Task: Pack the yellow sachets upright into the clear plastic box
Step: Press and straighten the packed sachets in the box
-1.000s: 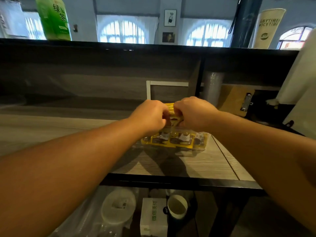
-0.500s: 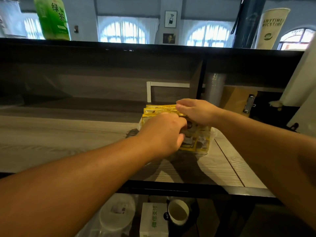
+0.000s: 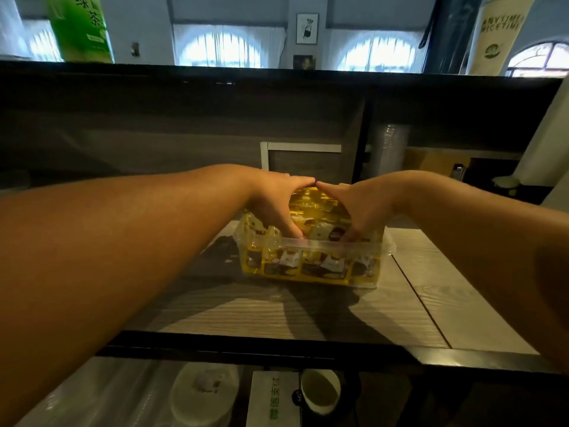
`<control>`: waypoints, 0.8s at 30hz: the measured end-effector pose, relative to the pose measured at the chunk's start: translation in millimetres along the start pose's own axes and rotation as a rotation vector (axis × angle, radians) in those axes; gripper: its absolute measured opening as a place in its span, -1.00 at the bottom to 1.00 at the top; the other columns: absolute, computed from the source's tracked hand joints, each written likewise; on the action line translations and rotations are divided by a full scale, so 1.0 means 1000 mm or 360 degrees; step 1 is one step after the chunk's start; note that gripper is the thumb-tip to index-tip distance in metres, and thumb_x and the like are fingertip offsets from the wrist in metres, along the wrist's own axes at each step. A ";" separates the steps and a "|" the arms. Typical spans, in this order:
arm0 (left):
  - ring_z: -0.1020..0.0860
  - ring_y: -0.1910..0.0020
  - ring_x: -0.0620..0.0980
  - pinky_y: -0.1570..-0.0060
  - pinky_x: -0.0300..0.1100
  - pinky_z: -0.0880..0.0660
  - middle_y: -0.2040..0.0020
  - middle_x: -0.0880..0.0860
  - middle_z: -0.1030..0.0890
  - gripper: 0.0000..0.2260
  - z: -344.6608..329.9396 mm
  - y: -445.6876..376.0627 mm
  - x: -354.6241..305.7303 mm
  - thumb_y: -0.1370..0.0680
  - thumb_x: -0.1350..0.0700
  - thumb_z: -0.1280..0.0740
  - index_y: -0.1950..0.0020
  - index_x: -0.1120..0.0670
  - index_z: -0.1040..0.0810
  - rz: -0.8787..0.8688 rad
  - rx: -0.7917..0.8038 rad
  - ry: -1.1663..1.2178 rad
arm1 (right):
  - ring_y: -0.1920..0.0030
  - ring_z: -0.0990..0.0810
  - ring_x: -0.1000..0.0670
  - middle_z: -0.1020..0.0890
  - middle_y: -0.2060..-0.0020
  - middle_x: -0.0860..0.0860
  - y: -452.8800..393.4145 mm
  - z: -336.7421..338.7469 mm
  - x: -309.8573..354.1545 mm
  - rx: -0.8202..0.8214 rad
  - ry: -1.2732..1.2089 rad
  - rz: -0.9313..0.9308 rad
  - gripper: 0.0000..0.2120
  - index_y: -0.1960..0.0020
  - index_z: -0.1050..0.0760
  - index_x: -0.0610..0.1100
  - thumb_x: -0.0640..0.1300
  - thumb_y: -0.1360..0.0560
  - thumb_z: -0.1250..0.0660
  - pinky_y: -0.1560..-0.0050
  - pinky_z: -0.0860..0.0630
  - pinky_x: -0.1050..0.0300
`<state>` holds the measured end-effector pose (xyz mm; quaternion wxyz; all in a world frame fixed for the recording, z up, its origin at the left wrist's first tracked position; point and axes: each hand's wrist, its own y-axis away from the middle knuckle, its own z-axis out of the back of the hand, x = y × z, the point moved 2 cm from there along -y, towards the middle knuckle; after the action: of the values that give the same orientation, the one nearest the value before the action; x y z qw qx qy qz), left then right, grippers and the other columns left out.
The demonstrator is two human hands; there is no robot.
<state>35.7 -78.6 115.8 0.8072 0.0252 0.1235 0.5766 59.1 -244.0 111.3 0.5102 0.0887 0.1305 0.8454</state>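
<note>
A café or drinks shop, seen from behind the service bench (image 3: 431, 303): a big cup-shaped sign (image 3: 495, 32), a green tea banner (image 3: 81, 26), stacked plastic cups (image 3: 388, 149), and a payment sign (image 3: 272, 402) underneath.

hands (image 3: 277, 200): 2 | clear plastic box (image 3: 383, 241): 1 | yellow sachets (image 3: 320, 208): too many, uncounted

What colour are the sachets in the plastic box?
Yellow, with dark and white printing; the sachets show best in the head view.

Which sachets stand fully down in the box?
The front row of yellow sachets behind the clear plastic box's near wall; those under both hands sit higher.
</note>
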 end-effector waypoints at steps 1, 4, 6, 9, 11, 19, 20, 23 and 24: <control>-0.32 -0.45 0.10 -0.29 0.04 -0.43 -0.48 -0.02 -0.30 0.01 -0.002 -0.003 -0.001 -0.36 -0.10 -0.57 -0.61 -0.22 0.03 -0.0034 0.0048 0.0039 | -0.32 -0.43 -0.14 -0.34 -0.43 -0.08 -0.002 -0.002 0.003 -0.0019 0.0068 0.0014 0.18 -0.57 0.31 0.12 0.09 -0.35 -0.55 -0.31 -0.46 -0.14; -0.36 -0.39 0.10 -0.29 0.07 -0.45 -0.44 0.00 -0.33 0.03 -0.011 -0.008 0.000 -0.32 -0.18 -0.58 -0.60 -0.23 0.01 -0.0044 -0.0106 -0.0049 | -0.17 -0.45 -0.07 -0.39 -0.30 -0.08 -0.006 -0.010 0.006 -0.0262 0.0289 0.0006 0.14 -0.58 0.18 0.06 0.16 -0.31 -0.56 -0.19 -0.52 -0.03; -0.37 -0.34 0.08 -0.28 0.02 -0.45 -0.42 0.04 -0.32 0.01 -0.017 -0.008 0.003 -0.34 -0.22 -0.55 -0.61 -0.17 0.00 0.0005 -0.0307 -0.0104 | -0.22 -0.41 -0.11 -0.37 -0.34 -0.11 -0.006 -0.014 0.006 -0.0454 0.0414 -0.0007 0.17 -0.59 0.17 0.02 0.20 -0.29 -0.56 -0.19 -0.49 0.00; -0.41 -0.28 0.03 -0.22 -0.06 -0.46 -0.37 0.04 -0.37 -0.09 -0.021 -0.001 0.004 -0.37 -0.19 -0.53 -0.60 -0.08 -0.14 0.0028 -0.0535 -0.0090 | -0.32 -0.36 -0.15 -0.33 -0.40 -0.10 -0.002 -0.015 0.007 -0.0630 0.0513 -0.0006 0.19 -0.60 0.15 -0.01 0.23 -0.27 -0.56 -0.24 -0.48 -0.06; -0.41 -0.26 -0.01 -0.14 -0.15 -0.43 -0.38 0.02 -0.40 -0.16 -0.019 0.004 0.003 -0.42 -0.13 -0.52 -0.59 -0.04 -0.17 0.0008 -0.0490 0.0022 | -0.32 -0.36 -0.14 -0.34 -0.38 -0.09 0.001 -0.014 0.010 -0.0691 0.0562 0.0030 0.12 -0.59 0.07 -0.03 0.23 -0.29 -0.55 -0.24 -0.49 -0.08; -0.12 -0.54 0.10 -0.45 0.22 -0.20 -0.59 -0.01 -0.13 -0.15 -0.031 0.017 0.000 -0.45 -0.50 -0.11 -0.62 -0.17 0.09 0.0096 -0.0279 -0.0022 | -0.19 -0.48 -0.04 -0.45 -0.27 -0.02 -0.005 -0.010 0.002 -0.0265 0.0096 0.0080 -0.01 -0.52 -0.04 0.04 0.16 -0.31 -0.57 -0.20 -0.52 -0.02; -0.16 -0.53 0.09 -0.43 0.22 -0.22 -0.57 -0.01 -0.16 -0.14 -0.033 0.019 -0.001 -0.43 -0.52 -0.08 -0.62 -0.18 0.08 0.0078 -0.0314 -0.0045 | -0.17 -0.48 -0.02 -0.46 -0.25 0.02 -0.003 -0.007 0.002 -0.0243 0.0045 0.0118 -0.05 -0.51 -0.08 0.06 0.12 -0.31 -0.58 -0.18 -0.52 0.01; -0.28 -0.41 0.04 -0.36 0.17 -0.28 -0.48 0.00 -0.28 -0.09 -0.037 0.026 -0.003 -0.33 -0.56 0.03 -0.61 -0.19 0.02 0.0042 -0.0426 -0.0126 | -0.17 -0.46 0.02 -0.47 -0.24 0.06 0.002 -0.006 0.001 -0.0336 -0.0106 0.0213 -0.14 -0.48 -0.17 0.10 0.03 -0.34 -0.58 -0.20 -0.49 0.03; -0.30 -0.39 0.04 -0.36 0.17 -0.28 -0.46 0.00 -0.30 -0.09 -0.039 0.027 -0.003 -0.32 -0.56 0.06 -0.61 -0.19 0.00 0.0042 -0.0442 -0.0156 | -0.17 -0.45 0.02 -0.47 -0.25 0.06 0.002 -0.009 0.001 -0.0407 -0.0109 0.0226 -0.15 -0.49 -0.17 0.10 0.03 -0.35 -0.57 -0.21 -0.48 0.04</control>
<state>0.9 -76.0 84.0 0.8003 -0.0569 0.0029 0.5968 54.1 -245.2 103.3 0.4606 0.0608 -0.0025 0.8855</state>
